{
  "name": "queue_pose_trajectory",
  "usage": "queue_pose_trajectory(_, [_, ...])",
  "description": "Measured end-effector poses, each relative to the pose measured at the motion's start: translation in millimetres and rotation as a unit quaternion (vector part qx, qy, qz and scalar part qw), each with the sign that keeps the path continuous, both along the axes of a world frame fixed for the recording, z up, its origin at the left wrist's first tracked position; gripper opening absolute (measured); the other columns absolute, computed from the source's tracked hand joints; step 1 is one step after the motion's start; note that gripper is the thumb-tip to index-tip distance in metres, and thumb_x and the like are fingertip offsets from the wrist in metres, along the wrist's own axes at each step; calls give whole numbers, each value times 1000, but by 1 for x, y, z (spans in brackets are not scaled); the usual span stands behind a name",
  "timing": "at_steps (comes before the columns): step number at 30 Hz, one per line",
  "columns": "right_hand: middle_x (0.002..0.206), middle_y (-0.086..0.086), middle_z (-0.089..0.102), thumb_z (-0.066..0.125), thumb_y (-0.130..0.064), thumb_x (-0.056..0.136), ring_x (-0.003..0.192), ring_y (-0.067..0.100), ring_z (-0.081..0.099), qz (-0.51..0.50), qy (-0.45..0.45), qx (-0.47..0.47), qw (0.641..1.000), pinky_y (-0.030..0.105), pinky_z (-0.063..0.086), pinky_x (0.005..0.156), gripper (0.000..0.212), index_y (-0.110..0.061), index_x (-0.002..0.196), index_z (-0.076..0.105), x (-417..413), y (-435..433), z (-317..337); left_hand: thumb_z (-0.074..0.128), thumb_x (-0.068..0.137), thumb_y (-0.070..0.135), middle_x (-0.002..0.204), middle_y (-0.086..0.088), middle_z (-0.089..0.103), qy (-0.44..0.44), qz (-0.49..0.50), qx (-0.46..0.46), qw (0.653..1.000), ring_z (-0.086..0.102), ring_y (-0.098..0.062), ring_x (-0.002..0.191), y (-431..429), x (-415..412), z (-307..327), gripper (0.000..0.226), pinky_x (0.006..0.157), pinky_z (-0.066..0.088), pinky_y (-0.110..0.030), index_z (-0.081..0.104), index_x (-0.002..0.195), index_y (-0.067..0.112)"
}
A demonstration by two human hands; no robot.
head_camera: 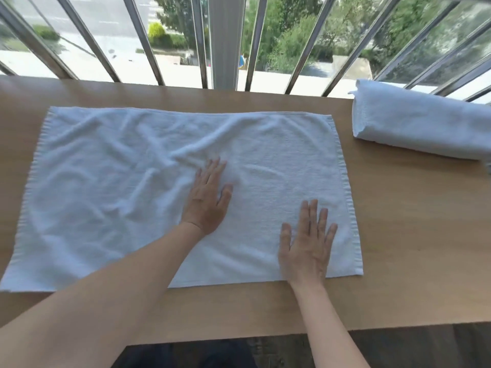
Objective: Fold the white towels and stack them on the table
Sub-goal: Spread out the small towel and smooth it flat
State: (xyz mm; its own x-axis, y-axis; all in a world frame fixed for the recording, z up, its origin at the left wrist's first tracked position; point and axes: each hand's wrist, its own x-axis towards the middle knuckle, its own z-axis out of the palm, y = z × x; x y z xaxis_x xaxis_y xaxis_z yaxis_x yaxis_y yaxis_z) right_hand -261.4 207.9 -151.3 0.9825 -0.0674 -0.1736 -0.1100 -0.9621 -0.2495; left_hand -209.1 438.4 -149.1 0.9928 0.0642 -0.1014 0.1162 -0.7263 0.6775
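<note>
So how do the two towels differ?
The spread towel lies open, flat and wrinkled; the folded towel is a thick, compact bundle. The left hand and right hand rest flat on the spread towel; nothing touches the folded towel. Both are white and lie on the table.

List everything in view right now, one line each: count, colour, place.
spread towel: one, white, lying flat and wrinkled across the table's left and middle.
folded towel: one, white, far right of the table, near the bars.
table: one, light wood, under both towels.
railing bars: several, grey metal, beyond the table's far edge.
trees: several, green, outside past the bars.
left hand: one, flat on the spread towel's middle.
right hand: one, flat near its near right corner.
</note>
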Motion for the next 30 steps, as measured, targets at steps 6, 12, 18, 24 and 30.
queue_pose_trajectory(6, [168, 1, 6, 19, -40, 104, 156, 20, -3, 91, -52, 114, 988, 46, -2, 126, 62, -13, 160, 17, -5, 167, 3, 32, 105, 21, 161, -6, 31, -34, -35, 80, 996, 20, -24, 153, 77, -57, -2, 50, 125, 15, -44, 37, 153, 7])
queue_pose_trajectory(12, [169, -1, -1, 25, -45, 103, 155, 20, -6, 20, 5, 54, 998, 47, -7, 124, 64, -21, 161, 11, 5, 251, -18, 26, 102, 38, 164, -4, 21, 1, -102, 222, 970, 18, -29, 153, 153, -74, -16, 58, 125, 10, -44, 30, 156, 16])
queue_pose_trajectory(18, [166, 3, 19, 36, -46, 95, 154, 26, 15, -1, -46, 12, 999, 53, 11, 124, 69, -18, 158, 27, 5, 258, -20, 26, 98, 54, 169, 4, 5, 9, -107, 249, 962, 3, -21, 156, 207, -22, -27, 66, 125, 2, -44, 15, 160, 34])
queue_pose_trajectory(24, [167, 2, 18, 35, -47, 94, 154, 23, 14, -5, -53, -3, 999, 53, 13, 124, 71, -20, 159, 27, 5, 257, -21, 19, 96, 62, 169, 7, -5, 39, -54, 264, 962, -9, -15, 155, 268, 35, -31, 69, 124, -10, -36, 6, 160, 39])
queue_pose_trajectory(30, [166, 3, 20, 36, -48, 92, 154, 24, 15, -2, -64, -14, 998, 54, 13, 123, 73, -19, 158, 28, 6, 257, -23, 17, 96, 61, 169, 4, -4, 63, -17, 239, 969, -9, -17, 155, 295, 67, -22, 70, 124, -10, -38, 6, 161, 35])
